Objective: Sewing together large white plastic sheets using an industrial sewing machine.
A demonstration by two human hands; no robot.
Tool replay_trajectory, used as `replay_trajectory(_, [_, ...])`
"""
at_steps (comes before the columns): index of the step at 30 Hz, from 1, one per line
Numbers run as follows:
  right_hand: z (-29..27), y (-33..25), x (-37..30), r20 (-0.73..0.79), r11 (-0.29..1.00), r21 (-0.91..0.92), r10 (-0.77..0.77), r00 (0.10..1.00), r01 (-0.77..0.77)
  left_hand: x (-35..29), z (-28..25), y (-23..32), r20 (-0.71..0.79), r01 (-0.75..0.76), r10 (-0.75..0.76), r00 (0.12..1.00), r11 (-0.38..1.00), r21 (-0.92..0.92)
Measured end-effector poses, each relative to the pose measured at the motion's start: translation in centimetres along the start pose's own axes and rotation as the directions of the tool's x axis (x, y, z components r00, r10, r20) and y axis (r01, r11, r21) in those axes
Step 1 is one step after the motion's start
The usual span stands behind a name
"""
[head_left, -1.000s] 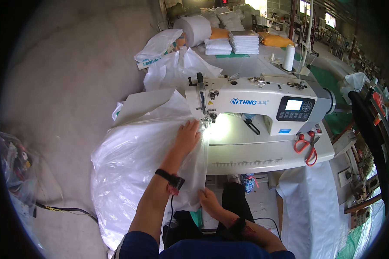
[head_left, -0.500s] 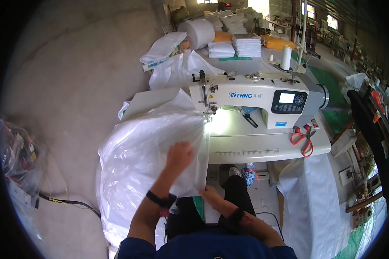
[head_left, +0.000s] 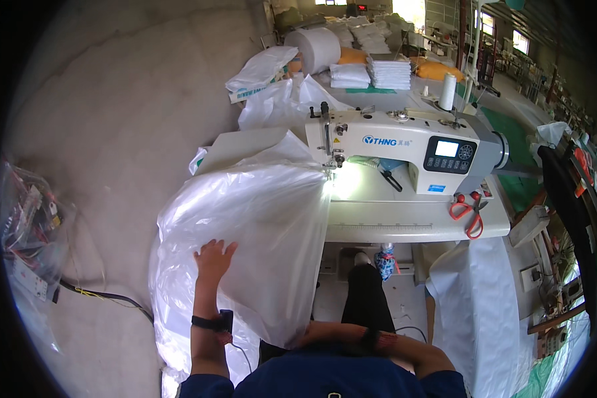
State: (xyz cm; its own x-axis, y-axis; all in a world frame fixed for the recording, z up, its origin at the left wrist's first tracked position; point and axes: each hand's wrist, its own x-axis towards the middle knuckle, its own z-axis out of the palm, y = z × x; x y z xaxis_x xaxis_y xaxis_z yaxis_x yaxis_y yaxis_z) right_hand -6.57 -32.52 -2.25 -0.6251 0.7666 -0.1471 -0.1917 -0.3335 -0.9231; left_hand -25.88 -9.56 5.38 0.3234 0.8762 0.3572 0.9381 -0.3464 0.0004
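A large, glossy white plastic sheet or bag point(head_left: 265, 219) hangs in folds off the left side of a white sewing machine point(head_left: 378, 136). Its gathered corner reaches under the lit needle area. My left hand point(head_left: 213, 257) is open on the sheet, with the fingers spread. Close to my body, my right hand point(head_left: 314, 332) is at the sheet's lower right edge. Its fingers are hidden, so whether it grips the edge does not show. Each wrist wears a dark band, and the left band carries a small black box with a cable.
Red-handled scissors point(head_left: 469, 214) lie at the right end of the machine table point(head_left: 411, 225). Behind stand a thread cone point(head_left: 448, 91), folded white stacks point(head_left: 389, 71) and a big white roll point(head_left: 316, 50). White sheeting point(head_left: 474, 312) hangs at right. A clear bag of parts point(head_left: 30, 225) sits at far left.
My left hand has moved left and down across the sheet and spread its fingers. My right hand has drawn down toward my body, and the sheet's lower right edge has moved down with it.
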Motion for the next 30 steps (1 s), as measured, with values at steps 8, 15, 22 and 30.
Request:
replay_trajectory(8, [-3.6, -1.7, 1.9, -0.815, 0.871, -0.491, -0.445, 0.370, -0.034, -4.5, -0.3, 9.4, -0.213, -0.431, 0.377, 0.901, 0.830, -0.354])
replay_trajectory(15, [-4.2, -3.6, 2.1, -0.857, 0.845, -0.493, -0.432, 0.280, -0.206, -5.8, 2.4, 12.4, -0.025, -0.324, 0.329, 0.944, 0.911, -0.254])
replay_trajectory(22, [-4.0, -3.3, 1.9, -0.880, 0.902, -0.428, -0.404, 0.249, -0.050, -7.4, 0.8, 14.1, 0.221, -0.075, 0.313, 0.924, 0.713, -0.697])
replay_trajectory(30, [-6.6, -4.4, 1.6, -0.846, 0.870, -0.484, -0.438, 0.305, -0.093, -9.6, 0.5, 15.9, 0.228, -0.164, 0.468, 0.854, 0.657, -0.736])
